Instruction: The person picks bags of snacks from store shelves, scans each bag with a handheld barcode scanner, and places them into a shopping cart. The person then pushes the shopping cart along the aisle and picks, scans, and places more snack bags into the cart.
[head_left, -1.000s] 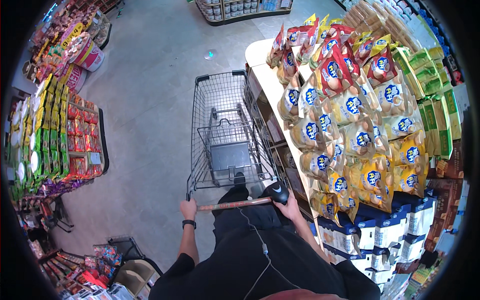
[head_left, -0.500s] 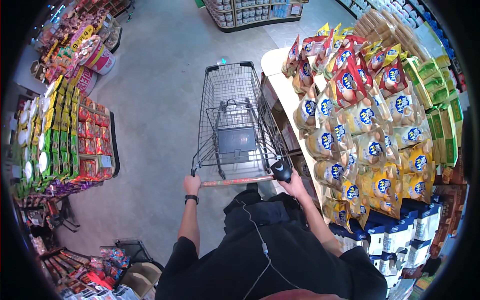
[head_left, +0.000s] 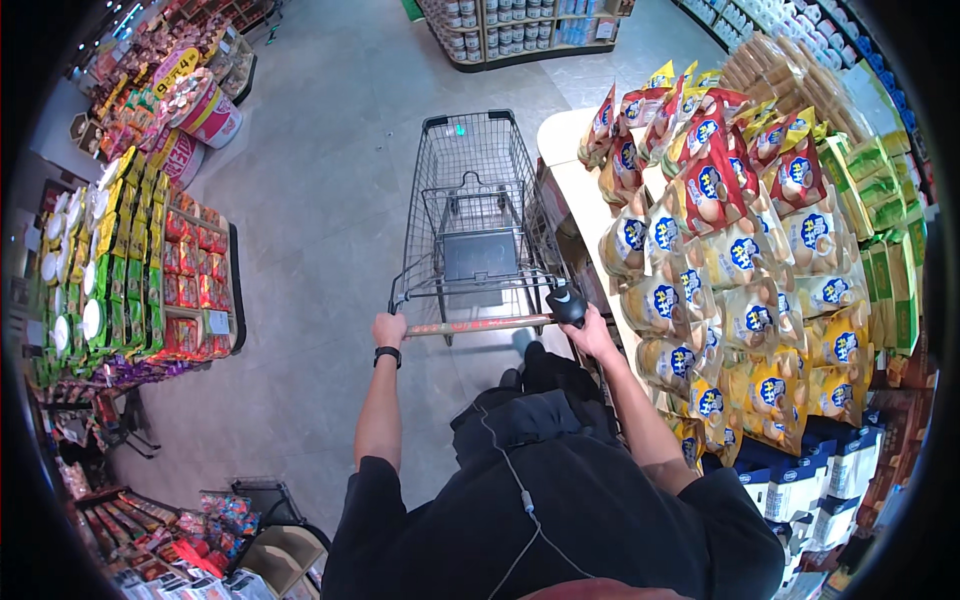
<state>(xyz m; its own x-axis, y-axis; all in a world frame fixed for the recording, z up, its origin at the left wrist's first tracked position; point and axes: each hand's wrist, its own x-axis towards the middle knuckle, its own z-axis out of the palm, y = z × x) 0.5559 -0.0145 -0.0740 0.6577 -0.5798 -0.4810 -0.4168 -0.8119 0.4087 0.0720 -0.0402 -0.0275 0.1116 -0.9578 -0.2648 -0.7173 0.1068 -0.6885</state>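
A wire shopping cart (head_left: pixel 474 215) stands straight ahead, its basket holding no goods that I can see. My left hand (head_left: pixel 389 328), with a dark band on the wrist, is closed round the left end of the cart's handle bar (head_left: pixel 480 326). At the bar's right end my right hand (head_left: pixel 596 335) is closed, its fingers partly hidden behind a rounded black object (head_left: pixel 567 305). Whether that object is fixed to the cart I cannot tell. A grey folded panel (head_left: pixel 479 256) sits in the basket's near end.
Close on the right is a display table (head_left: pixel 568 135) stacked with snack bags (head_left: pixel 745 255). White and blue cartons (head_left: pixel 790 487) stand nearer me. To the left are shelves of packaged food (head_left: pixel 190 270) and round tubs (head_left: pixel 212 112). A shelf of jars (head_left: pixel 515 38) crosses the far end of the grey floor.
My arms now reach farther forward, with the handle bar farther from my body. The far jar shelf appears closer, and the right-hand display has shifted slightly right and down in view.
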